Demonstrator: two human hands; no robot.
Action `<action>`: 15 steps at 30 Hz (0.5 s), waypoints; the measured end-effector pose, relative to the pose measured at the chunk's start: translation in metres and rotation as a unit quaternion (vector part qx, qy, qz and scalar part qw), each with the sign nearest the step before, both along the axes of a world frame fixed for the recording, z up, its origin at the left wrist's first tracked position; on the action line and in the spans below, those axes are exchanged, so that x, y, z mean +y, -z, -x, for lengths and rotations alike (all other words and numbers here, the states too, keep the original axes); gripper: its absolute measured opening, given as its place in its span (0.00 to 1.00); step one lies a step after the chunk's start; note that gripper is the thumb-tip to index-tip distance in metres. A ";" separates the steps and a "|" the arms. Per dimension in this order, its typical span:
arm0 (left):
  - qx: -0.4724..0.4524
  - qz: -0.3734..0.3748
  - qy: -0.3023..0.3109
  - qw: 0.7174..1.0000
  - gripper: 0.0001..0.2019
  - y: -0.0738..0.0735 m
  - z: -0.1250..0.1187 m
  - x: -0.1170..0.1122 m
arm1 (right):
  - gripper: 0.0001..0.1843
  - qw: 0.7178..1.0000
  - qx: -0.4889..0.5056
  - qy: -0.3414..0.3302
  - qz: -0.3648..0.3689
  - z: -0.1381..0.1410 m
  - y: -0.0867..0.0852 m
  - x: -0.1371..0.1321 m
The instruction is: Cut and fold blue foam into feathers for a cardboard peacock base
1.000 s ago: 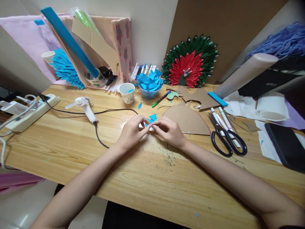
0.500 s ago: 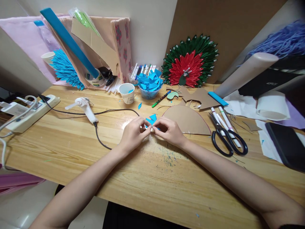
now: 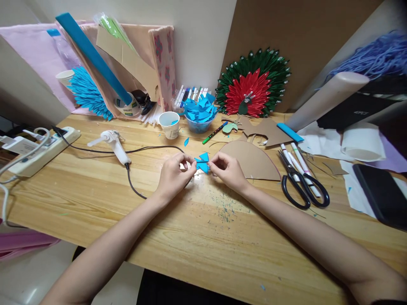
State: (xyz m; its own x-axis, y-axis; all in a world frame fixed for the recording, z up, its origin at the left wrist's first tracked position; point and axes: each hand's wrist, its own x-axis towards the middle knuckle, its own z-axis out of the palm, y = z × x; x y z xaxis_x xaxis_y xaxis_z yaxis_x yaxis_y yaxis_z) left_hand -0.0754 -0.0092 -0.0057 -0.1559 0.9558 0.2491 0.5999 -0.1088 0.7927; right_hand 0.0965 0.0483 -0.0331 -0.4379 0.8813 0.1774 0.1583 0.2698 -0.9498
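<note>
My left hand (image 3: 178,173) and my right hand (image 3: 229,170) face each other over the table, both closed in a pinch. A narrow blue piece (image 3: 201,161), which looks like folded paper or ribbon, stretches between their fingertips. Just around it lie small pointed blue pieces (image 3: 203,168), partly hidden by the fingers. One blue leaf-shaped piece (image 3: 186,141) rests apart, beyond my left hand. Farther back a clear bowl (image 3: 201,126) is heaped with blue pieces (image 3: 200,109), beside a paper cup (image 3: 169,125) with a bit of blue inside.
A white glue gun (image 3: 115,147) with a black cord lies left, near a power strip (image 3: 47,149). To the right are a cardboard half-disc (image 3: 254,160), black-handled scissors (image 3: 297,180), markers (image 3: 297,159) and a phone (image 3: 381,192). A red and green peacock-like craft (image 3: 252,84) stands behind.
My hands have drawn apart from touching fingertips, my right moving slightly right and my left slightly left. The narrow blue piece now shows between them.
</note>
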 end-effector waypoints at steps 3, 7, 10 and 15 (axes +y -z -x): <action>-0.062 0.023 -0.017 0.998 0.08 0.001 0.003 0.002 | 0.11 0.998 0.043 0.025 0.031 0.000 0.001 0.004; -0.075 0.026 0.011 0.997 0.10 0.001 0.003 0.001 | 0.14 0.996 0.053 -0.020 0.069 0.001 -0.001 0.004; -0.040 0.011 0.039 0.998 0.08 0.000 0.000 -0.001 | 0.13 0.995 0.040 -0.063 0.071 0.001 -0.002 0.002; -0.036 0.032 0.089 0.995 0.06 0.000 -0.004 -0.003 | 0.11 0.994 0.055 -0.057 0.081 0.000 0.000 0.002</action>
State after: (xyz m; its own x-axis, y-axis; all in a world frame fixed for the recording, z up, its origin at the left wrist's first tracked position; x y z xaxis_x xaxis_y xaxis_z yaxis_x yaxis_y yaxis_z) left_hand -0.0719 -0.0127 -0.0057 0.0014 0.9836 0.1805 0.5178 -0.1552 0.8413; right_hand 0.0964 0.0505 -0.0332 -0.5224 0.8479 0.0904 0.0273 0.1226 -0.9921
